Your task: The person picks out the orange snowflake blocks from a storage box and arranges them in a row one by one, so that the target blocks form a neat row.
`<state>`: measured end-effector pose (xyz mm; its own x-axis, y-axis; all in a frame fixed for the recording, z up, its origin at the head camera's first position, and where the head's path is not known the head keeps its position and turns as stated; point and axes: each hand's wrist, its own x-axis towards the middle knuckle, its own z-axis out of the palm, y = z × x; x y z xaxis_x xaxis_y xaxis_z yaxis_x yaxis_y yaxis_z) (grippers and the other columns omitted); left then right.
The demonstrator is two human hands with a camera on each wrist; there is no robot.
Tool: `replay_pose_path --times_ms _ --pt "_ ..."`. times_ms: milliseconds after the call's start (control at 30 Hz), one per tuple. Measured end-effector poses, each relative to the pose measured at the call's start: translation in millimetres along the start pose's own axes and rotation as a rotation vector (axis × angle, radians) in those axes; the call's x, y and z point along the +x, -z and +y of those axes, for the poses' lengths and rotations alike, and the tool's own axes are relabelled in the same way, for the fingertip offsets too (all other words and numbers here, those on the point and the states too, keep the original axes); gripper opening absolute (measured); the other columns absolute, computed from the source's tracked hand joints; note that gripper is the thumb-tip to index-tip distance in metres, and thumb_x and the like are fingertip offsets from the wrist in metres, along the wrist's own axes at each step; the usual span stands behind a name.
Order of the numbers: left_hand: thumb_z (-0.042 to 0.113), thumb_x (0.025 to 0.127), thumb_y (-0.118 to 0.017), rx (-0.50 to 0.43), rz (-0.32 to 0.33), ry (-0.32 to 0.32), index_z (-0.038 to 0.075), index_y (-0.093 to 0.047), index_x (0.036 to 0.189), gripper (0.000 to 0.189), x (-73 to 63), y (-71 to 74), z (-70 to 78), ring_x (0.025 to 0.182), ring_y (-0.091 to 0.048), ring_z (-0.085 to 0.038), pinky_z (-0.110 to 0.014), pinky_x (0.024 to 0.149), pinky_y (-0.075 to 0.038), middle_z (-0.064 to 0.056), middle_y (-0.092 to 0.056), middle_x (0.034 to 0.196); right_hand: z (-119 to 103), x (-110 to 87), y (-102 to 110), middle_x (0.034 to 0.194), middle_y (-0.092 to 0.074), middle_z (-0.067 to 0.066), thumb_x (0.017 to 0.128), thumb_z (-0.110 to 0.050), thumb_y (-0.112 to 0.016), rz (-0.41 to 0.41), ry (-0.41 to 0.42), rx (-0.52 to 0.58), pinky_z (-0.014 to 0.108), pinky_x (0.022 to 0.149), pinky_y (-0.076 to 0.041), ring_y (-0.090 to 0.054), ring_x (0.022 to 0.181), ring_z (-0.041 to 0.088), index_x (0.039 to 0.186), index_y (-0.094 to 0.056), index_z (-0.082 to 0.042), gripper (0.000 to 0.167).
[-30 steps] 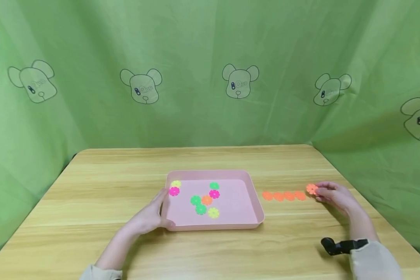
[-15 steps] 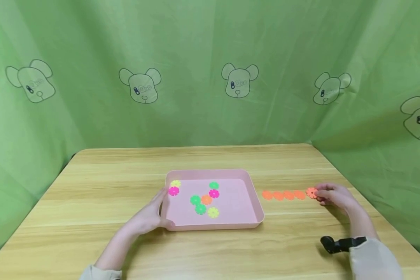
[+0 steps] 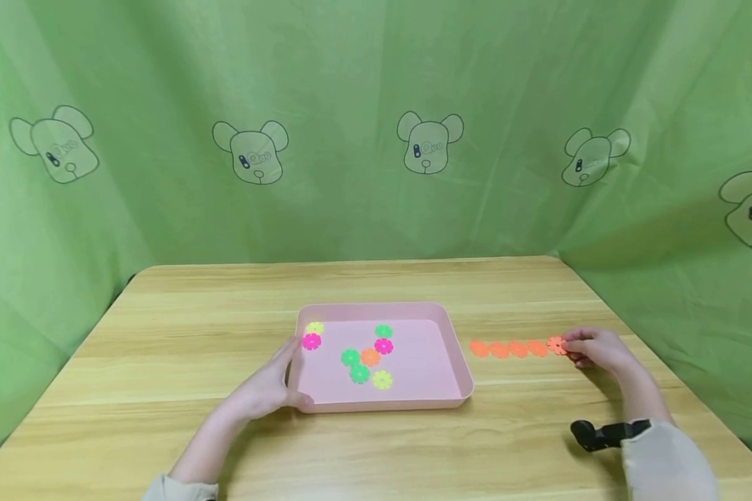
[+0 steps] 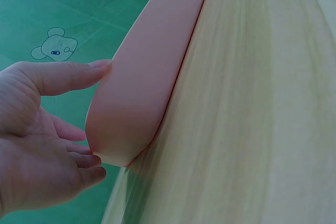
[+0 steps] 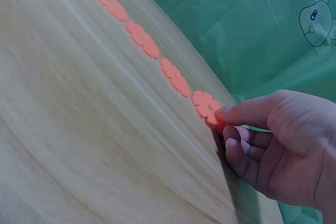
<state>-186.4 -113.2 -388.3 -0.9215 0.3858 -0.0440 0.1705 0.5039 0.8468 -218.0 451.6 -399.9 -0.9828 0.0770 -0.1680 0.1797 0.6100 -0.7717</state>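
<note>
My right hand pinches an orange flower-shaped plastic disc between thumb and fingers at the right end of a row of like orange discs. In the right wrist view, the pinched disc tilts up a little, its edge right at the neighbouring disc. Thumb and fingers of my left hand hold the near left corner of a shallow pink tray. From the left wrist, the thumb reaches the tray's rim, and the other fingertips lie at its corner.
Inside the tray lie several loose flower discs: green, yellow, pink and one orange. A wooden table carries everything, with a green printed curtain behind it and at both sides.
My right hand has lowered the orange disc and shifted it slightly left, up against the end of the row. My left hand and the tray have stayed in place.
</note>
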Motion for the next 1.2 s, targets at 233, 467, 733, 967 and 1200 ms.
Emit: replay_pose_path --times_ms 233,467,733,967,1200 --pt "0.009 0.063 -0.079 -0.001 -0.002 0.000 -0.004 -0.015 0.146 0.106 -0.4 0.5 0.4 0.139 -0.007 -0.036 -0.053 0.110 -0.007 -0.023 -0.009 0.152 -1.7 -0.7 -0.8 0.077 -0.057 0.004 0.092 -0.010 -0.053 0.003 0.008 -0.050 0.025 0.060 -0.052 -0.054 0.068 0.011 0.111 -0.049 0.019 0.035" --pt "0.009 0.063 -0.079 0.000 0.001 -0.001 -0.004 -0.015 0.146 0.105 -0.4 0.5 1.1 0.139 -0.007 -0.036 -0.052 0.110 -0.007 -0.022 -0.009 0.152 0.1 0.4 -1.1 0.078 -0.057 0.005 0.093 -0.009 -0.053 0.003 0.019 -0.067 0.026 0.060 -0.051 -0.053 0.069 0.012 0.111 -0.050 0.018 0.033" --pt "0.009 0.063 -0.079 0.002 0.001 0.009 -0.004 -0.015 0.146 0.105 -0.9 -0.2 2.1 0.139 -0.007 -0.036 -0.052 0.110 -0.007 -0.022 -0.009 0.152 0.6 0.0 -2.7 0.078 -0.055 0.006 0.093 -0.009 -0.052 0.007 0.024 -0.095 0.026 0.059 -0.050 -0.051 0.069 0.015 0.108 -0.052 0.017 0.031" --pt "0.008 0.062 -0.079 -0.008 0.001 0.003 -0.005 -0.015 0.145 0.106 -1.1 -0.4 1.8 0.138 -0.007 -0.036 -0.052 0.110 -0.007 -0.023 -0.009 0.152 -0.6 -2.7 -1.4 0.084 -0.060 0.006 0.090 -0.015 -0.059 -0.003 0.043 -0.118 0.026 0.062 -0.051 -0.054 0.072 0.012 0.109 -0.052 0.016 0.037" --pt "0.009 0.063 -0.080 0.000 0.001 -0.003 -0.006 -0.015 0.145 0.106 -0.6 0.3 0.7 0.139 -0.006 -0.036 -0.052 0.110 -0.007 -0.023 -0.009 0.152 -5.9 -4.5 -1.7 0.089 -0.059 0.008 0.085 -0.017 -0.067 -0.028 0.067 -0.173 0.026 0.063 -0.050 -0.055 0.074 0.012 0.110 -0.052 0.015 0.044"
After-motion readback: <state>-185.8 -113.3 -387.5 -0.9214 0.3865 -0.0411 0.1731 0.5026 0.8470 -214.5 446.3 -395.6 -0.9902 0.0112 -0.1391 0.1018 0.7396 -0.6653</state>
